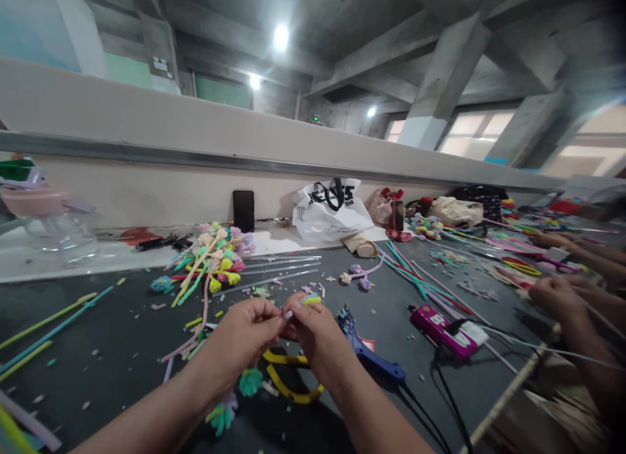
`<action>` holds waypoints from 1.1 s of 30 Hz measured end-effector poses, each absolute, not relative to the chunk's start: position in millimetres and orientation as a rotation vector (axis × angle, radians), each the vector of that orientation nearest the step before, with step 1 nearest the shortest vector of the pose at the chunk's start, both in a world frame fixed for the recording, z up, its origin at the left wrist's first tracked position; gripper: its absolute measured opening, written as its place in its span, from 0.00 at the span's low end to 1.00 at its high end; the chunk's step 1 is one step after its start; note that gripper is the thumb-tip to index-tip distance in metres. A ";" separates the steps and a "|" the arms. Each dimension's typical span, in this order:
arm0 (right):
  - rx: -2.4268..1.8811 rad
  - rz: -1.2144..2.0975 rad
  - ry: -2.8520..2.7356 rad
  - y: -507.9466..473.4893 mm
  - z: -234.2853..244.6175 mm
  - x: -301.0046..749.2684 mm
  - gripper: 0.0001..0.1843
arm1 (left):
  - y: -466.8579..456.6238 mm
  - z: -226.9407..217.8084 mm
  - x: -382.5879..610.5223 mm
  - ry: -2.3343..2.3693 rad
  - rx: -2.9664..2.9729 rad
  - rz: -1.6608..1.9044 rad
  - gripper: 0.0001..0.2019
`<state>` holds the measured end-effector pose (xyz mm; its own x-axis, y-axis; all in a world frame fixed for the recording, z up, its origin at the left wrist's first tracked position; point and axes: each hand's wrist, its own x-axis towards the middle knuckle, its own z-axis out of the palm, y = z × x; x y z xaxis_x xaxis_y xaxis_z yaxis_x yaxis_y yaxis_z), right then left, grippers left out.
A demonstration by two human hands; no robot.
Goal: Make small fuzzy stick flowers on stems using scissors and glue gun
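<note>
My left hand [249, 330] and my right hand [320, 340] meet over the dark table, fingertips pinched together. A small pale piece [288, 314] shows between them; its kind is too small to tell. A bit of yellow and light blue [312, 300] sits at my right index finger. Below my hands are yellow scissor-like handles [296, 392], partly hidden by my right hand. Near them lie a teal fuzzy flower [251, 382] and a green and lilac one [221, 416]. A blue glue gun [376, 363] lies just right of my right hand.
A bunch of fuzzy stem flowers [215, 252] lies back left, a purple power strip [445, 330] with cables at right. Behind stand a phone [243, 211] and a white bag [330, 212]. A clear jug [53, 226] is far left. A co-worker's hands [555, 291] work at right.
</note>
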<state>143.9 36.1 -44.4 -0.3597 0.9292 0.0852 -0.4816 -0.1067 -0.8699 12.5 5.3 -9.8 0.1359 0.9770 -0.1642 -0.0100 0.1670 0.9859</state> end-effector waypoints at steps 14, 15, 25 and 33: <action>-0.888 1.598 -1.413 39.4 -33.1 152.8 0.13 | 5.8 -11.5 4.8 1.525 1.821 1.035 0.09; -0.906 1.585 -1.448 39.4 -33.7 153.0 0.13 | 7.0 -12.3 3.8 1.547 1.831 1.023 0.09; -0.645 0.473 -2.261 38.4 -28.9 163.7 0.08 | 10.2 -5.8 -9.8 1.138 1.253 0.754 0.06; -0.521 0.327 -2.306 41.4 -24.2 170.6 0.09 | 12.8 -8.1 -13.8 0.787 1.000 0.601 0.11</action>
